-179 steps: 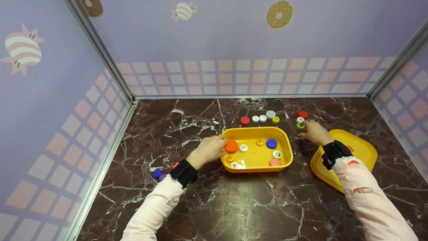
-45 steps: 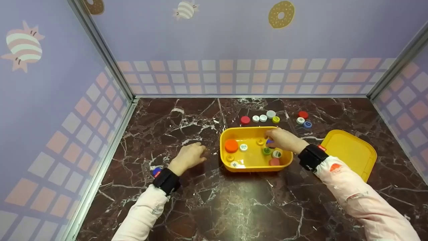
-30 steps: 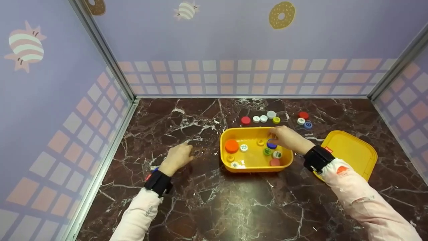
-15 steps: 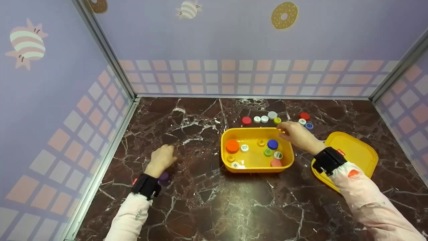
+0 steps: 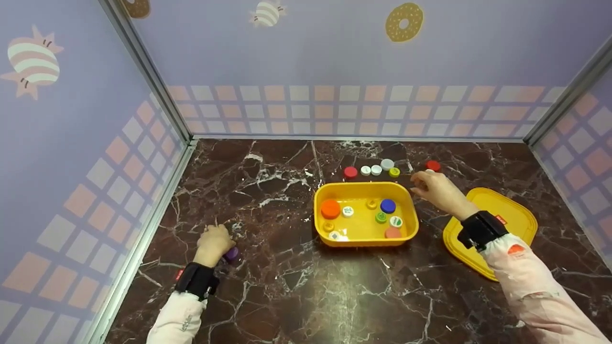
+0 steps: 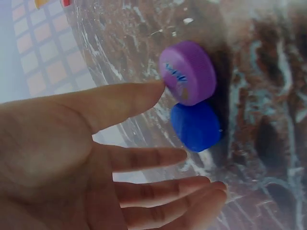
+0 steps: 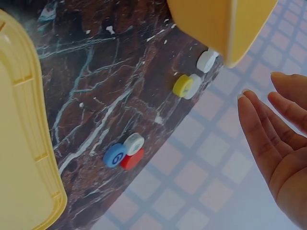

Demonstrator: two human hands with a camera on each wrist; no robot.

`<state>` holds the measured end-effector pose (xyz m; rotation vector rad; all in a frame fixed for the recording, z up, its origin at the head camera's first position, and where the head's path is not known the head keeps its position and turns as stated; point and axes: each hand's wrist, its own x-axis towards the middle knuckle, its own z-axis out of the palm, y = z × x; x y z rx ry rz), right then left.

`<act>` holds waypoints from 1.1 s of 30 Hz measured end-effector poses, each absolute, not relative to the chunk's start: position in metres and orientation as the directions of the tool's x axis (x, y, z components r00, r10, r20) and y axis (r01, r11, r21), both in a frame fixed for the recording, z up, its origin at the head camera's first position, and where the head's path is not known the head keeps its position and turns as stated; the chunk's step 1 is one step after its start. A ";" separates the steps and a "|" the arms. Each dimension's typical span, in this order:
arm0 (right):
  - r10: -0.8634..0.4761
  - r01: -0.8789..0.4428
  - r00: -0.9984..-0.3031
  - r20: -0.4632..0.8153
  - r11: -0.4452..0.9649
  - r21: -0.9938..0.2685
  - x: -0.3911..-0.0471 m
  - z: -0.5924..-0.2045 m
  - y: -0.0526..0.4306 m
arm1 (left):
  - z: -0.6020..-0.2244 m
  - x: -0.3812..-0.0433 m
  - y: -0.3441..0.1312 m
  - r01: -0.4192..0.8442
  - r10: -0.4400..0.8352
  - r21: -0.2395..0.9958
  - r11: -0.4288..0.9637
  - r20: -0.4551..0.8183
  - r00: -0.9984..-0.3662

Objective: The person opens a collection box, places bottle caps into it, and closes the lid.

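At the left of the head view my left hand [image 5: 213,242] is over two bottle caps. In the left wrist view its thumb tip is right at the purple bottle cap [image 6: 188,73], which leans against the blue bottle cap [image 6: 196,125]; the fingers reach past the blue one, spread and holding nothing. My right hand [image 5: 440,192] hovers right of the yellow box [image 5: 366,242], fingers loosely bent and free. It hides most of a small group of caps, where the right wrist view shows a blue cap [image 7: 114,155], a white cap [image 7: 134,143] and a red cap [image 7: 132,159].
Inside the box lie several caps, among them an orange cap [image 5: 330,209], a dark blue cap [image 5: 387,206] and a green cap [image 5: 380,217]. Behind it stand a red cap [image 5: 350,172], a yellow-green cap [image 5: 394,172] and others. The yellow lid [image 5: 514,210] lies under my right forearm.
My left hand has left the box's rim and moved left to the purple and blue caps. The right hand has put the green cap in the box and drawn back right.
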<state>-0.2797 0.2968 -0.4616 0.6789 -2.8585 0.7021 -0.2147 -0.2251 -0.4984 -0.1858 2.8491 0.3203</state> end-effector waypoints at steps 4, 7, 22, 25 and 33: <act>-0.382 -0.434 -0.901 0.206 0.800 -0.414 -0.278 -0.463 0.300 | -0.501 -0.211 -0.227 -0.172 -0.105 0.230 0.958 -0.276 -0.955; -0.380 -0.432 -0.902 0.205 0.801 -0.414 -0.277 -0.465 0.304 | -0.504 -0.209 -0.227 -0.136 -0.083 0.234 0.963 -0.223 -0.971; -0.359 -0.415 -0.909 0.210 0.808 -0.418 -0.275 -0.471 0.314 | -0.510 -0.214 -0.224 0.053 0.049 0.237 0.970 0.025 -0.999; -0.361 -0.417 -0.909 0.208 0.809 -0.415 -0.275 -0.472 0.315 | -0.511 -0.215 -0.221 0.084 0.070 0.219 0.972 0.073 -0.995; -0.348 -0.390 -0.921 0.175 0.825 -0.410 -0.276 -0.476 0.320 | -0.508 -0.226 -0.208 0.085 0.077 0.237 0.968 0.044 -0.996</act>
